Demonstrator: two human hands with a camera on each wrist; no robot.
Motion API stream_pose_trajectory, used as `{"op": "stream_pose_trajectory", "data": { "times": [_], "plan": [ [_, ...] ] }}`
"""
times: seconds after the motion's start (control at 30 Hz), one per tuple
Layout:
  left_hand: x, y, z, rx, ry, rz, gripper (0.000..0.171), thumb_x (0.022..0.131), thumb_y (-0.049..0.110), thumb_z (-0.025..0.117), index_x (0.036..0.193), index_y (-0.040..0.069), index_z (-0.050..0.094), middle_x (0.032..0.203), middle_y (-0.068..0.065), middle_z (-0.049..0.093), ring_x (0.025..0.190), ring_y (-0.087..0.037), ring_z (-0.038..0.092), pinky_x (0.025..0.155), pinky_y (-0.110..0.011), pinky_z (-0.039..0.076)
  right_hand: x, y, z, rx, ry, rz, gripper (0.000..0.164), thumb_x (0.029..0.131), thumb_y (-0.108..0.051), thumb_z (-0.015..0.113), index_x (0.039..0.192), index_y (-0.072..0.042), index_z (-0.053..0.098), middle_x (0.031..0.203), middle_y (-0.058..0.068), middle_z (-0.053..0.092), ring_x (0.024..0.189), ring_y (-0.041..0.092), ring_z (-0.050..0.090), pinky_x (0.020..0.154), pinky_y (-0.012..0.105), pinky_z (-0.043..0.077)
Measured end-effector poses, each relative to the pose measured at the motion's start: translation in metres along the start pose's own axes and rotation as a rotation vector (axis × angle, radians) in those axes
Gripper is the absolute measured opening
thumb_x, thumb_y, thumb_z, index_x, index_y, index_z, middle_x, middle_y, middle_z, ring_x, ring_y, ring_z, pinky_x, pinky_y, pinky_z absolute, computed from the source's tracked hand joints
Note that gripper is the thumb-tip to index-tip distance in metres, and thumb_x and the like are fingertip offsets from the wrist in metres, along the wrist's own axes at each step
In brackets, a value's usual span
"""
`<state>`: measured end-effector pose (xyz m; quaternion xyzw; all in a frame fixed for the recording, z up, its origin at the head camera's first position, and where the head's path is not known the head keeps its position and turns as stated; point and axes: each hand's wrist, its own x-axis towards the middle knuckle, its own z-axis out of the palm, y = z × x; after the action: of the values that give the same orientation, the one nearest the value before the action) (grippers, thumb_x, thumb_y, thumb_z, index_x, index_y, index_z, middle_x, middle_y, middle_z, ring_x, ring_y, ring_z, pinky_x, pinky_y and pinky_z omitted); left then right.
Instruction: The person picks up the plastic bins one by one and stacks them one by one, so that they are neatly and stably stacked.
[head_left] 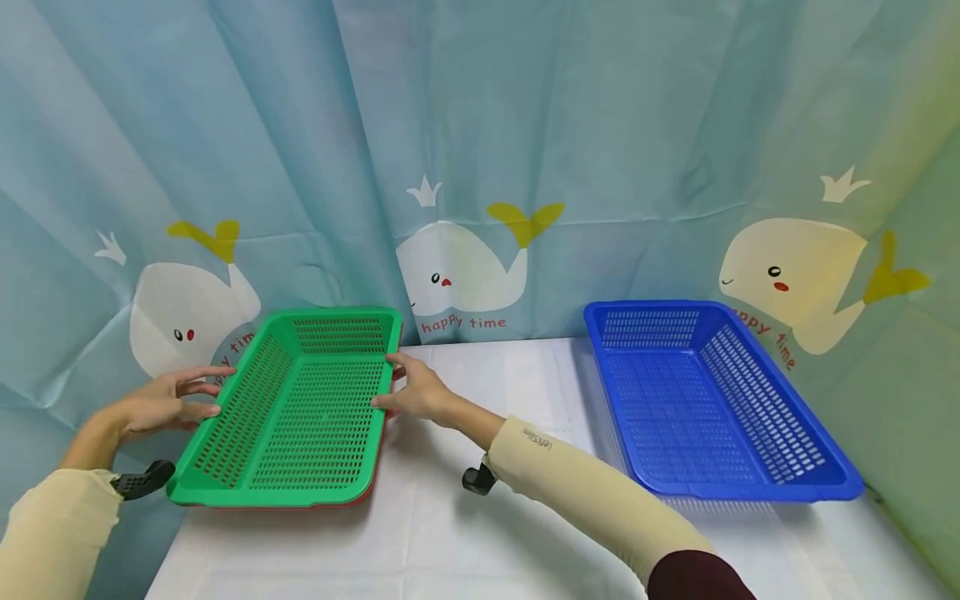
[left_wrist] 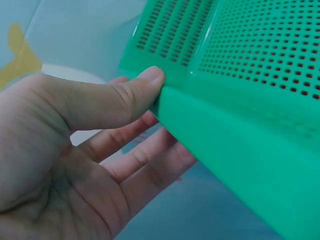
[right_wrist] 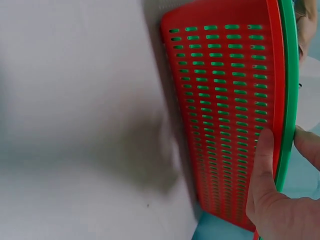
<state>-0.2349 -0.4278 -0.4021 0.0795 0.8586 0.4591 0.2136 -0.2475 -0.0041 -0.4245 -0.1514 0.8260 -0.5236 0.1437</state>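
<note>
A green perforated plastic basket [head_left: 326, 417] sits nested inside a red basket [right_wrist: 225, 12] on the left part of the table. My left hand [head_left: 161, 404] holds the green basket's left rim, its thumb on top and the other fingers beneath, as the left wrist view shows. On the opposite side, my right hand [head_left: 420, 392] grips the rims of both baskets. One digit lies along the red wall in the right wrist view, and another bends over the green rim. In the head view the red basket shows only as a thin edge under the green one.
A blue perforated basket [head_left: 660, 408] stands at the right, with a whitish see-through basket [head_left: 712, 505] under it. White cloth [head_left: 480, 550] covers the table. Behind hangs a light blue curtain [head_left: 615, 125] printed with whales, and it also runs down the right side.
</note>
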Motion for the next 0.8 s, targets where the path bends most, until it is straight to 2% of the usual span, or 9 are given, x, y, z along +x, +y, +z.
{"op": "stream_pose_trajectory", "data": {
  "times": [0.2,0.37,0.5,0.57,0.67,0.73,0.8],
  "plan": [
    [0.003,0.007,0.018,0.009,-0.011,0.028,0.08,0.096,0.016,0.074,0.159,0.0,0.028,0.148,-0.037,0.033,0.114,-0.029,0.062,0.088,-0.051,0.059,-0.01,0.011,-0.017,0.039,-0.029,-0.002,0.082,0.086,-0.014,0.086,0.155,-0.007,0.042,0.127,0.014,0.059,0.103,0.021,0.061,0.076,0.028,0.057],
    [0.005,0.013,0.031,-0.015,-0.023,0.052,0.08,0.096,0.015,0.074,0.159,-0.001,0.028,0.148,-0.039,0.034,0.115,-0.035,0.064,0.089,-0.052,0.06,-0.019,0.014,-0.033,0.028,-0.062,0.005,0.083,0.086,-0.013,0.085,0.156,-0.005,0.04,0.129,0.016,0.056,0.094,0.022,0.066,0.077,0.029,0.059],
    [0.009,0.018,0.042,-0.041,-0.006,0.052,0.081,0.095,0.016,0.076,0.159,0.001,0.029,0.148,-0.037,0.037,0.11,-0.032,0.067,0.087,-0.048,0.061,-0.025,0.016,-0.046,-0.005,-0.071,-0.004,0.083,0.086,-0.012,0.086,0.155,-0.002,0.041,0.129,0.017,0.057,0.11,0.03,0.062,0.084,0.03,0.056],
    [0.011,0.02,0.047,-0.057,0.005,0.057,0.081,0.094,0.015,0.077,0.159,0.001,0.03,0.147,-0.036,0.039,0.107,-0.03,0.068,0.085,-0.047,0.062,-0.028,0.017,-0.052,0.01,-0.083,0.001,0.083,0.086,-0.01,0.085,0.155,-0.001,0.039,0.13,0.019,0.056,0.11,0.036,0.065,0.087,0.03,0.056],
    [0.015,0.026,0.057,-0.092,0.009,0.073,0.081,0.094,0.013,0.076,0.159,0.001,0.03,0.145,-0.035,0.041,0.104,-0.028,0.069,0.083,-0.046,0.062,-0.032,0.02,-0.063,0.044,-0.105,0.016,0.084,0.087,-0.007,0.083,0.157,-0.001,0.036,0.133,0.021,0.053,0.097,0.036,0.073,0.088,0.032,0.058],
    [0.018,0.03,0.064,-0.11,0.01,0.081,0.08,0.094,0.013,0.077,0.159,0.001,0.031,0.143,-0.034,0.043,0.102,-0.027,0.07,0.082,-0.046,0.063,-0.035,0.023,-0.071,0.093,-0.123,0.033,0.085,0.088,-0.002,0.081,0.158,-0.002,0.033,0.136,0.024,0.05,0.085,0.036,0.076,0.088,0.038,0.061],
    [0.021,0.035,0.072,-0.12,0.011,0.088,0.079,0.093,0.014,0.077,0.158,0.002,0.033,0.141,-0.032,0.046,0.1,-0.027,0.071,0.081,-0.045,0.063,-0.039,0.026,-0.08,0.115,-0.132,0.045,0.085,0.088,0.0,0.079,0.159,-0.002,0.031,0.137,0.025,0.048,0.08,0.031,0.076,0.086,0.041,0.062]
  ]
}}
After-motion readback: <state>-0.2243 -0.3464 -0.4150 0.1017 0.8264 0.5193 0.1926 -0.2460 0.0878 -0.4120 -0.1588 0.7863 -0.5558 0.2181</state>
